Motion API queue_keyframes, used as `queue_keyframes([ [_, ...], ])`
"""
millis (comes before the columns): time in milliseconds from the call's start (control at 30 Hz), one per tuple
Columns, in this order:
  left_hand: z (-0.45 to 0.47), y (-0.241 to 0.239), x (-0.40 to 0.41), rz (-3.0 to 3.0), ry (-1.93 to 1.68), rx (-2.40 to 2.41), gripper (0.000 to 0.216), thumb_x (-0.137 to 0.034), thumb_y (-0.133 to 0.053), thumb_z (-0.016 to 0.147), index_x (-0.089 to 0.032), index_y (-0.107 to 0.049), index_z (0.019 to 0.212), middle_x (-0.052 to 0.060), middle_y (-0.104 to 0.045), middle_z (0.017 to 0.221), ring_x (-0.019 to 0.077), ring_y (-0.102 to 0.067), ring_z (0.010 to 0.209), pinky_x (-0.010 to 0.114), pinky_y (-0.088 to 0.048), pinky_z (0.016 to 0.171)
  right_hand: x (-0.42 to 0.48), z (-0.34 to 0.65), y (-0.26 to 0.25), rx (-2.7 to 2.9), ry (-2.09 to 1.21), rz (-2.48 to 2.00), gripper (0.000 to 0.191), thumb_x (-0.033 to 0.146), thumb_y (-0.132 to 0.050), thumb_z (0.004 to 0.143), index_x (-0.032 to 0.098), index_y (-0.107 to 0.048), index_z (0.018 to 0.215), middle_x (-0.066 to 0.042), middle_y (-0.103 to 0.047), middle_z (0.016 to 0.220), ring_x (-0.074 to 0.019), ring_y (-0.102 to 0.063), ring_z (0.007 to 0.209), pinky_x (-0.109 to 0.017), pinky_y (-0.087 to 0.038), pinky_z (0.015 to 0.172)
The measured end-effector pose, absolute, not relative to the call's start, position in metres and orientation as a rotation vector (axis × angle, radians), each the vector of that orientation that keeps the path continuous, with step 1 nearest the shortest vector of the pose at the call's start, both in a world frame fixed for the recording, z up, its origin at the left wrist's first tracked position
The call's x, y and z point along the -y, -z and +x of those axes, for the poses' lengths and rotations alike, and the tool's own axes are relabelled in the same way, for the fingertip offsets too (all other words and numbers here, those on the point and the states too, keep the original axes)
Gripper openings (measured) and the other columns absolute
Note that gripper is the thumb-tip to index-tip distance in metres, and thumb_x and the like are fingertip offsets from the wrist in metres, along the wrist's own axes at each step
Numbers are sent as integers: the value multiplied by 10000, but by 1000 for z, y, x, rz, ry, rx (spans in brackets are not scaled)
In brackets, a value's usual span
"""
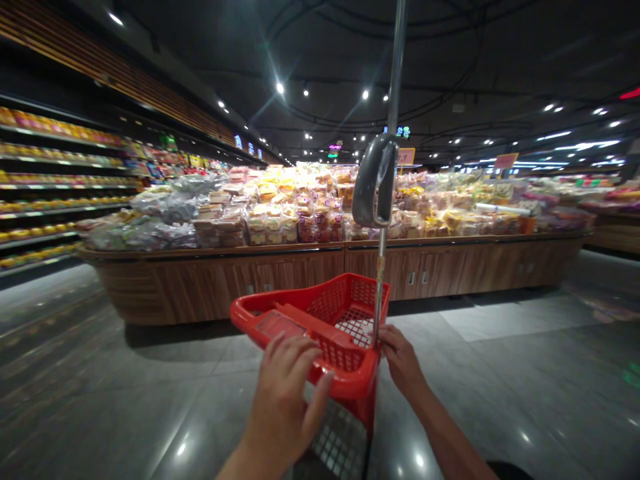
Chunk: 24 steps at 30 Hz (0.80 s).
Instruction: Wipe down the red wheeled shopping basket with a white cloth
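A red plastic shopping basket (345,313) on a trolley frame stands right in front of me. My left hand (285,393) rests on its near rim, fingers curled over the edge and thumb underneath. My right hand (400,360) touches the basket's right corner, fingers pinched around the thin metal pole (381,280) that rises there. Higher on the pole hangs a grey curved handle (373,180). The basket looks empty.
A long wooden display island (280,273) piled with packaged baked goods (295,207) crosses the view ahead. Shelves of packaged goods (55,180) line the left wall. Shiny grey tiled floor (525,373) lies all around. Another display (615,213) stands at the far right.
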<state>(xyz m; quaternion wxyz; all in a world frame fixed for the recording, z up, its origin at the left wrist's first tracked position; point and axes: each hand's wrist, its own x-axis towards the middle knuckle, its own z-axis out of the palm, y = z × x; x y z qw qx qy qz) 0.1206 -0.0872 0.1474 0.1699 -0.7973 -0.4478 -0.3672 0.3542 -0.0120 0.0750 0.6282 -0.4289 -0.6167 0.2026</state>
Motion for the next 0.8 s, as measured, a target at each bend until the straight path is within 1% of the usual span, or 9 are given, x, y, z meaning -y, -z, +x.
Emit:
queue_keyframes([
  [67, 155, -139, 96, -2346, 1025, 1316, 298, -405, -486, 813, -229, -579, 1036, 75, -626, 1067, 235, -532, 1026, 439, -331, 989, 5, 354, -72, 1583, -454, -979, 243, 166, -493, 753, 235, -721, 802, -45, -655, 894, -208, -569, 899, -364, -454, 828],
  [133, 175, -130, 97, -2339, 999, 1374, 308, -445, -518, 792, -219, -600, 984, 62, -658, 947, 225, -574, 894, 451, -349, 946, 0, 356, -67, 1624, -448, -988, 280, 128, -472, 742, 232, -720, 820, -46, -667, 903, -204, -578, 903, -374, -451, 847],
  [200, 182, -122, 94, -2272, 973, 1414, 244, -428, -522, 796, -207, -619, 833, 38, -656, 777, 201, -578, 749, 438, -375, 872, 0, 357, -64, 1588, -456, -1018, 297, 110, -462, 726, 217, -717, 837, -52, -677, 902, -200, -594, 887, -375, -459, 844],
  [300, 173, -115, 90, -2205, 977, 1325, 270, -429, -553, 779, -194, -579, 650, 12, -599, 613, 172, -541, 623, 378, -389, 759, 13, 355, -65, 1625, -480, -1041, 328, 92, -455, 725, 219, -710, 889, -52, -680, 912, -197, -598, 891, -364, -460, 839],
  [400, 159, -113, 91, -2197, 1012, 1197, 287, -430, -589, 755, -194, -545, 597, -3, -571, 567, 155, -515, 583, 342, -375, 720, 27, 348, -67, 1713, -503, -982, 350, 87, -442, 753, 239, -693, 944, -42, -674, 922, -192, -591, 903, -342, -461, 824],
  [567, 146, -115, 94, -2216, 1032, 1146, 246, -348, -575, 773, -200, -526, 583, -18, -550, 540, 140, -494, 565, 324, -361, 713, 31, 343, -61, 1600, -452, -1041, 292, 100, -460, 754, 200, -687, 907, -57, -656, 852, -201, -604, 839, -335, -475, 767],
  [667, 140, -116, 93, -2215, 1030, 1154, 250, -319, -553, 784, -199, -519, 567, -16, -540, 530, 135, -488, 564, 322, -360, 712, 41, 334, -62, 1604, -472, -1022, 279, 112, -462, 777, 208, -682, 919, -55, -651, 876, -198, -600, 866, -333, -472, 786],
  [800, 130, -116, 87, -2237, 1024, 1154, 255, -314, -541, 789, -195, -525, 564, -11, -540, 536, 129, -481, 566, 318, -360, 699, 54, 327, -63, 1655, -497, -923, 327, 102, -447, 793, 242, -658, 1000, -43, -646, 963, -187, -582, 949, -329, -462, 840],
])
